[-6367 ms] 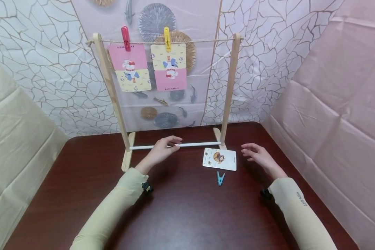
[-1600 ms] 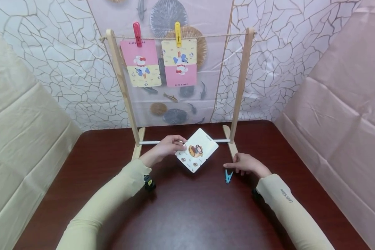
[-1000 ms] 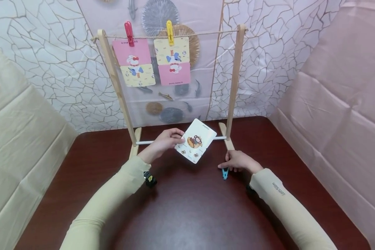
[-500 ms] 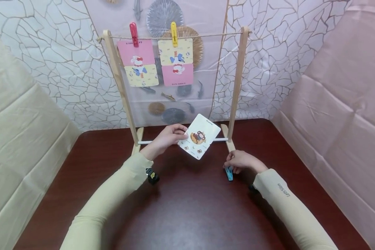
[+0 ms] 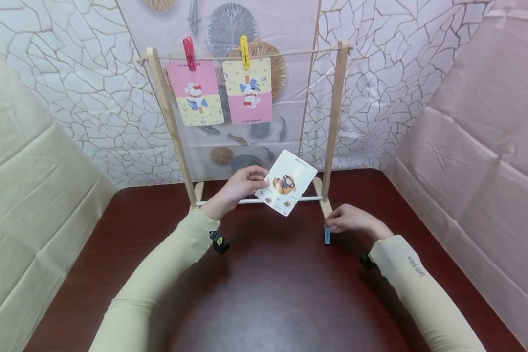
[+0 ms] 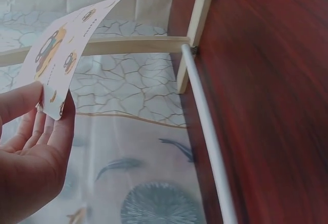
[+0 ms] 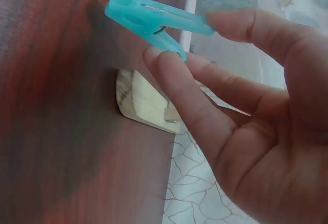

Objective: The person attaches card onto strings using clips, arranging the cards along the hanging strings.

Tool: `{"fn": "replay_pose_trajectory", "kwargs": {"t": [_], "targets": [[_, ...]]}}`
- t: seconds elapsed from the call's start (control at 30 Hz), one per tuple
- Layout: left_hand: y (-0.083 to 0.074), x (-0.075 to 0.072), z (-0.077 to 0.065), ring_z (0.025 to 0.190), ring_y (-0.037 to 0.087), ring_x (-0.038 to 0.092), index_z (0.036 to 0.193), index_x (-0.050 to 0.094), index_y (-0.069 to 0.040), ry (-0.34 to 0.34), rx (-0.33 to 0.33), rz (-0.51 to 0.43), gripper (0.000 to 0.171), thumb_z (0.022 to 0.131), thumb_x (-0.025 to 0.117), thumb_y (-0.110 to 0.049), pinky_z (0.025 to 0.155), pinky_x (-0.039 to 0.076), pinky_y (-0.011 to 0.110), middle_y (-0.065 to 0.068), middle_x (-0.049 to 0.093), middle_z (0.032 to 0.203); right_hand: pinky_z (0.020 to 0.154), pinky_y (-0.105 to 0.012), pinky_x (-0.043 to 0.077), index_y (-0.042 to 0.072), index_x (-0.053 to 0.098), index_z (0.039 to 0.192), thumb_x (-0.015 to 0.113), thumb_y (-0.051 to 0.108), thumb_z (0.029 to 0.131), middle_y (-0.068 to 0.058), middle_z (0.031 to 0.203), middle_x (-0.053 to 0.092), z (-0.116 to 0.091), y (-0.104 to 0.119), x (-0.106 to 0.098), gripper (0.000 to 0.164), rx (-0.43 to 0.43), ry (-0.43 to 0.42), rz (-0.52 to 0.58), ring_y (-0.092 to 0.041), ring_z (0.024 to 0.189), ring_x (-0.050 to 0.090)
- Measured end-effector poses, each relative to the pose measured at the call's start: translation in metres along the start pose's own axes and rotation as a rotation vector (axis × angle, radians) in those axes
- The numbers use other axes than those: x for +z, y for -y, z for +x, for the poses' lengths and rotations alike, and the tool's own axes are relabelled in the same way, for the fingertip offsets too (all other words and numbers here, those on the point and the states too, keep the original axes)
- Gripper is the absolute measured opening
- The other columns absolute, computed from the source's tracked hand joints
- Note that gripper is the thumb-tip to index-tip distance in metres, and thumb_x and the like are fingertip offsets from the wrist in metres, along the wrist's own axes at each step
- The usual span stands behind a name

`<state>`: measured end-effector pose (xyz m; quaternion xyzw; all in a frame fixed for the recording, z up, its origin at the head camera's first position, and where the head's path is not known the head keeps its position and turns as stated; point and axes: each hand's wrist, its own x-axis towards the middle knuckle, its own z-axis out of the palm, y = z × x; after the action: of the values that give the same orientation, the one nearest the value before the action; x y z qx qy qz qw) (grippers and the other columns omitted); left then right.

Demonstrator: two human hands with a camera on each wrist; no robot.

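Note:
Between thumb and fingers, my left hand (image 5: 242,186) pinches a white card (image 5: 292,178) with a monkey picture by its lower left edge. The card is tilted and held up in front of the rack's white rod; the left wrist view shows it (image 6: 66,44) nearly edge-on. My right hand (image 5: 354,220) pinches a blue clothespin (image 5: 327,236) by its two handle ends, near the rack's right foot. In the right wrist view the clothespin (image 7: 148,19) is gripped between thumb and fingertips, its nose pointing away from the hand, raised off the table.
A wooden rack (image 5: 336,112) with a string (image 5: 299,53) stands at the back of the dark red table (image 5: 264,283). From the string hang two pink-and-yellow cards, one by a red clothespin (image 5: 188,53), the other by a yellow clothespin (image 5: 245,51). Cloth walls enclose the sides.
The left hand has picked the monkey card up off the table and keeps raising it. The right hand has reached the blue clothespin, taken it by the handles and lifted it.

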<state>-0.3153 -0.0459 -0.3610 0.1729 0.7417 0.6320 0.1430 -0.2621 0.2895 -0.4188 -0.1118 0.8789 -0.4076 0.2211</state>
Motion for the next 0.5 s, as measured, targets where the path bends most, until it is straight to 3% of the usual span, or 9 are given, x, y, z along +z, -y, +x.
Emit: {"fn": "replay_pose_trajectory", "kwargs": {"t": [0.27,0.5], "targets": [[-0.025,0.000,0.008,0.091,0.017,0.064,0.121,0.061,-0.004,-0.037,0.049,-0.018,0.028,0.096,0.070,-0.012,0.079,0.051,0.033,0.010,0.068,0.108,0.091,-0.040,0.056,-0.018,0.054,0.130,0.057,0.010,0.102,-0.022,0.113,0.068,-0.004,0.002,-0.012,0.040,-0.055,0.001,-0.062,-0.031,0.101,0.068],[-0.049,0.002,0.014,0.090,0.018,0.065,0.120,0.061,-0.002,-0.058,0.129,-0.060,0.027,0.096,0.069,-0.010,0.074,0.053,0.028,0.013,0.070,0.109,0.095,-0.048,0.053,-0.017,0.052,0.133,0.055,0.013,0.104,-0.026,0.121,0.064,-0.013,0.005,-0.023,0.041,-0.072,-0.062,-0.101,-0.040,0.109,0.065]]}}
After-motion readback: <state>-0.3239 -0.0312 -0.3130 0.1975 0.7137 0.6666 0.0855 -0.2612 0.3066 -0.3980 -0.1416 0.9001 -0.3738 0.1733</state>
